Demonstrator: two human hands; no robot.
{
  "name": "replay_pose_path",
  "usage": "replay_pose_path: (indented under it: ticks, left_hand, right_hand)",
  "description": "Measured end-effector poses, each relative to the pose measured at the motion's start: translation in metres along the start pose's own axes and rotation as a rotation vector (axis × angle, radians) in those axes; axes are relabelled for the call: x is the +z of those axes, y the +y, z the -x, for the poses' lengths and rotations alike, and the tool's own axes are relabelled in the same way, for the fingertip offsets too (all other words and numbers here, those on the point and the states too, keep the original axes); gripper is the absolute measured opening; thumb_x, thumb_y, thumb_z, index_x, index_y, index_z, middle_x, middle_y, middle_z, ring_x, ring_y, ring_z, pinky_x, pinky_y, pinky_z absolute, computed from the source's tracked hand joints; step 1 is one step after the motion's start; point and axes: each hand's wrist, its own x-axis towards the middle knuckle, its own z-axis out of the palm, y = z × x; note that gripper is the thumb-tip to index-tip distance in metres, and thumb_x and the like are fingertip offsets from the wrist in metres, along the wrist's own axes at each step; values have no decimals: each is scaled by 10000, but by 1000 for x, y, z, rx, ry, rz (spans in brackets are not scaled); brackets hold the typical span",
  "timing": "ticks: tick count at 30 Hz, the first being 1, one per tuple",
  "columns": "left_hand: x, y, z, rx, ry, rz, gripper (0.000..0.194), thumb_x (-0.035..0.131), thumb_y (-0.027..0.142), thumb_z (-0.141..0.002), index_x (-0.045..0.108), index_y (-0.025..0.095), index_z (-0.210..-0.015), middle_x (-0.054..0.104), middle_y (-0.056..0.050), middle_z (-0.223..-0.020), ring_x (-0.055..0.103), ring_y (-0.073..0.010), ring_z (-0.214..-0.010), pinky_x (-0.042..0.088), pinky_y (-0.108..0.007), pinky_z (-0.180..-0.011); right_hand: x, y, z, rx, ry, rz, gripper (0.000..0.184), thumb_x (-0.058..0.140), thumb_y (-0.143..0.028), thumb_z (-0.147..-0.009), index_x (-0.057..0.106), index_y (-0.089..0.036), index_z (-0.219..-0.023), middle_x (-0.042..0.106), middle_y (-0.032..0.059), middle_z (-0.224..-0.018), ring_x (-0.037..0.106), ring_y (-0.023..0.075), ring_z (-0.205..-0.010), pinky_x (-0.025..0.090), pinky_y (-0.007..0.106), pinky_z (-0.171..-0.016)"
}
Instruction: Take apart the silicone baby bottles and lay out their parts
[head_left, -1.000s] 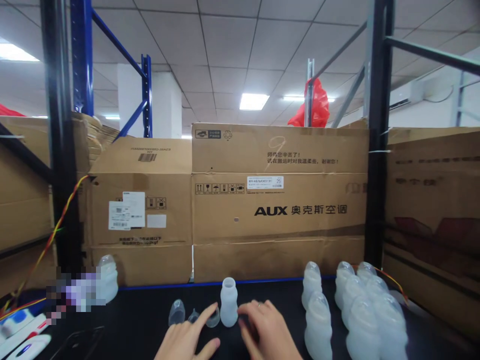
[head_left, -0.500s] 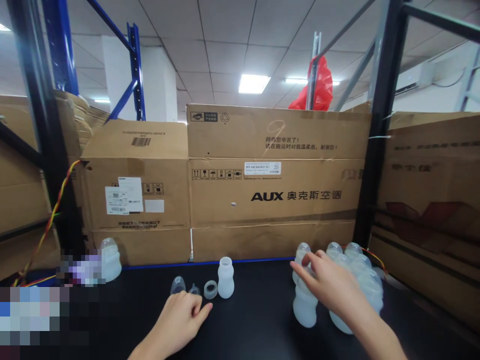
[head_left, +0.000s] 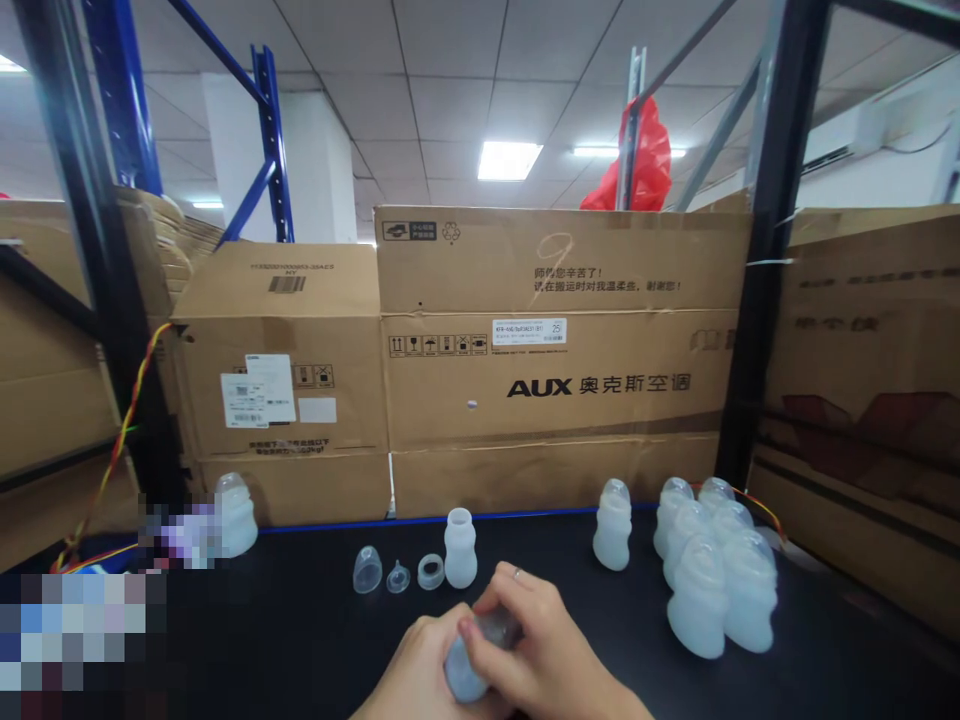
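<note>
Both my hands meet at the bottom centre of the black table point(head_left: 300, 620), closed around one translucent white bottle point(head_left: 466, 672). My left hand point(head_left: 416, 670) wraps its lower body. My right hand point(head_left: 536, 650), with a ring on one finger, grips the bottle's capped top. Just beyond my hands stand an open capless bottle point(head_left: 460, 548), a ring collar point(head_left: 430, 571), a small nipple point(head_left: 397, 577) and a clear cap point(head_left: 367, 569). To the right is a group of several capped bottles point(head_left: 709, 575), one of them point(head_left: 612, 524) standing apart.
Large cardboard boxes point(head_left: 555, 360) form a wall behind the table. Black and blue rack posts point(head_left: 765, 250) rise on both sides. Another capped bottle point(head_left: 236, 515) stands far left beside blurred items. Red-and-yellow wires point(head_left: 112, 450) hang at the left.
My right hand left the bottle group on the right and came back to the centre with one bottle. My left hand closed on it too.
</note>
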Motion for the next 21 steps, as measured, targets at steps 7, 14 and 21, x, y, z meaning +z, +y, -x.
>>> replay_pose_path:
  ticks: [7, 14, 21]
  left_hand:
    - [-15, 6, 7, 35, 17, -151, 195, 719, 296, -759, 542, 215, -759, 518, 46, -673, 423, -112, -616, 339, -256, -579]
    - [-20, -17, 5, 50, 185, 145, 441, 629, 613, -889, 579, 184, -979, 542, -28, -888, 498, -173, -818, 422, -293, -779]
    - [-19, -19, 11, 330, 86, -12, 402, 568, 586, -937, 601, 239, -1135, 518, -75, -1137, 554, -242, -1044, 457, -394, -959]
  right_hand:
    - [-78, 22, -12, 275, 698, -32, 315, 670, -465, -935, 667, -209, -752, 617, -3, -681, 528, 126, -576, 397, 236, -511]
    - [-80, 65, -7, 370, 411, -4, 453, 745, -490, -849, 579, -214, -1167, 647, 48, -1009, 589, 159, -696, 496, 281, -617]
    - [-4, 44, 16, 279, -356, -84, 596, 629, -88, -774, 507, -277, -1326, 563, 43, -1176, 599, 195, -938, 496, 350, -851]
